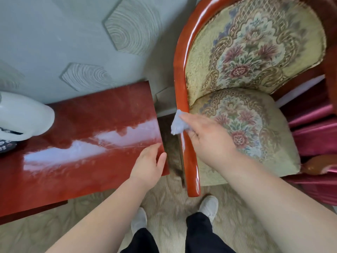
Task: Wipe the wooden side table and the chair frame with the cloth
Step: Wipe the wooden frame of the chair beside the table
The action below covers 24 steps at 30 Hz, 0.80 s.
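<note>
A glossy red-brown wooden side table (102,114) stands at the left, its top shining with glare. To its right is a chair with a curved red-brown frame (179,73) and floral upholstery. My right hand (209,137) grips a small pale blue cloth (177,125) and presses it against the left arm of the chair frame, about halfway down. My left hand (148,165) rests on the table's near right corner, fingers slightly spread, holding nothing.
A white rounded object (25,117) and a dark patterned item (7,146) sit at the table's left end. A green wall with hexagon patterns is behind. Pink-red fabric (313,136) hangs right of the chair. My feet stand on beige carpet (164,203).
</note>
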Available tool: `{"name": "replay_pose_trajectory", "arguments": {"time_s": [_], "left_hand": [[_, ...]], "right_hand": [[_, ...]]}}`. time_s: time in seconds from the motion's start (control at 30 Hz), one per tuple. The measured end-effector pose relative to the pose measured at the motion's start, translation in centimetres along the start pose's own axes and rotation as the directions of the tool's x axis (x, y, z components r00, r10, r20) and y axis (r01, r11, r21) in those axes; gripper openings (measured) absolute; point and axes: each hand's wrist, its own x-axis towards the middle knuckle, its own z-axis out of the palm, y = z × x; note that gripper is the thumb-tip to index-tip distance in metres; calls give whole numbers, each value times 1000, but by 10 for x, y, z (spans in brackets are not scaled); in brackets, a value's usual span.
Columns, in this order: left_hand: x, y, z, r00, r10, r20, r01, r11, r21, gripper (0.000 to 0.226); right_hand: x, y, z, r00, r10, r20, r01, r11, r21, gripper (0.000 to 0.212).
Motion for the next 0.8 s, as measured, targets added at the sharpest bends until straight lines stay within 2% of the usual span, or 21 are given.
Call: {"name": "replay_pose_trajectory", "arguments": {"time_s": [0.07, 0.1, 0.2, 0.27, 0.4, 0.5, 0.6, 0.7, 0.8], "left_hand": [[-14, 22, 9, 1000, 6, -9, -6, 995, -95, 49], [-24, 30, 14, 1000, 12, -7, -13, 989, -144, 48], [-63, 43, 33, 999, 30, 35, -20, 970, -240, 41], [-85, 49, 47, 997, 16, 70, 2, 969, -248, 46], [-92, 57, 67, 990, -101, 98, 125, 950, -286, 65], [-83, 57, 72, 977, -176, 121, 206, 928, -312, 70], [-80, 54, 70, 972, -174, 157, 215, 929, -303, 71], [-79, 50, 70, 973, -155, 171, 206, 919, -335, 72], [-77, 45, 73, 975, -133, 179, 198, 885, -422, 72]], "right_hand": [[-7, 20, 20, 975, -24, 219, 49, 993, -107, 50], [-15, 28, 29, 958, -54, 283, 96, 986, -138, 51], [-42, 42, 42, 913, -120, 390, 179, 977, -118, 59], [-54, 45, 38, 879, -155, 451, 215, 973, -85, 62], [-21, 45, 28, 876, -203, 438, 299, 941, -162, 67], [49, 42, 22, 897, -141, 419, 260, 935, -242, 59], [95, 40, 23, 934, -126, 335, 226, 934, -277, 63], [88, 36, 36, 951, -119, 284, 183, 960, -210, 63], [35, 36, 43, 949, -121, 292, 140, 989, -45, 57]]}}
